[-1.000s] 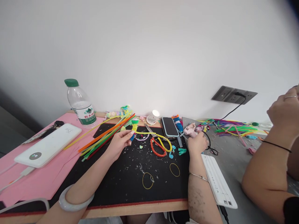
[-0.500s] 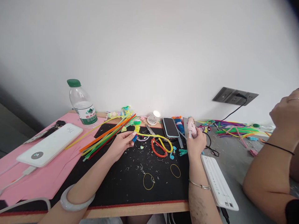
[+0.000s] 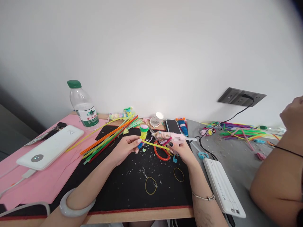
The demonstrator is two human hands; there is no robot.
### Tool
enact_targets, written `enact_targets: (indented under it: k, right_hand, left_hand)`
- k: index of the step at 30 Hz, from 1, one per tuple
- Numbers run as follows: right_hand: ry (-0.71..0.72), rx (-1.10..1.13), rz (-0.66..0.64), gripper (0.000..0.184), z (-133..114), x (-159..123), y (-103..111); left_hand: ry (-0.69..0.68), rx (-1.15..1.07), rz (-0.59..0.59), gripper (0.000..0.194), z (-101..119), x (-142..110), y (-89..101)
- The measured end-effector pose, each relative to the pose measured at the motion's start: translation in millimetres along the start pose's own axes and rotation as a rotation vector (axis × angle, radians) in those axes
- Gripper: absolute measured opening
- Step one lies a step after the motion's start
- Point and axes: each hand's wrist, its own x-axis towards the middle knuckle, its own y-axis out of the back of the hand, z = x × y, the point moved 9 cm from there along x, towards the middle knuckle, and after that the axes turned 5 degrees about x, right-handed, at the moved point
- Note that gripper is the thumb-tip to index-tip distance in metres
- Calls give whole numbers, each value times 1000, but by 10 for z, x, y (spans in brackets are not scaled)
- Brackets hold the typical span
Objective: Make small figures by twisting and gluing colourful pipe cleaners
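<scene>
My left hand [image 3: 127, 147] is closed on a small pipe-cleaner figure [image 3: 143, 135], with a green top, yellow middle and blue lower part. A long yellow pipe-cleaner strand [image 3: 155, 145] runs from it to the right. My right hand [image 3: 181, 149] grips a pink hot glue gun [image 3: 176, 137], held sideways. Its tip points left toward the figure, a short way from it, and a clear glue stick juts out at the rear. Under the glue gun, a red loop [image 3: 161, 156] lies on the black mat [image 3: 123, 189].
A water bottle [image 3: 86, 110] and white power bank [image 3: 52, 146] are on pink paper at left, beside loose pipe cleaners [image 3: 106, 137]. Behind are a paper cup [image 3: 156, 119] and phone [image 3: 172, 126]. Another power bank [image 3: 223, 186] lies right, near a co-worker's arm [image 3: 279, 176].
My right hand has brought the glue gun leftward, turning it from upright to sideways near the figure. My left hand has shifted slightly right with the figure.
</scene>
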Motion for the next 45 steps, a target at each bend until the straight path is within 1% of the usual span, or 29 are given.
enact_targets:
  k: [3, 9, 18, 24, 28, 39, 45]
  right_hand:
    - [-60, 100, -88, 51, 64, -4, -144]
    - [-39, 114, -129, 43, 53, -3, -254]
    - [-16, 93, -105, 42, 0, -10, -284]
    - [-13, 49, -91, 43, 3, 2, -284]
    - [-4, 19, -80, 38, -19, -1, -270]
    - [-9, 8, -61, 27, 29, 2, -218]
    - [-3, 1, -63, 29, -6, 3, -227]
  left_hand:
    - [-4, 17, 5, 24, -20, 6, 3]
    - [-3, 12, 14, 23, -10, -6, -4]
    - [9, 5, 30, 29, 4, -13, -13]
    - [3, 15, 26, 30, -20, -3, 0]
    - [-1, 9, 18, 29, -19, -3, -4]
    - [-2, -4, 19, 25, 12, -16, -14]
    - [8, 0, 10, 26, 6, -12, -29]
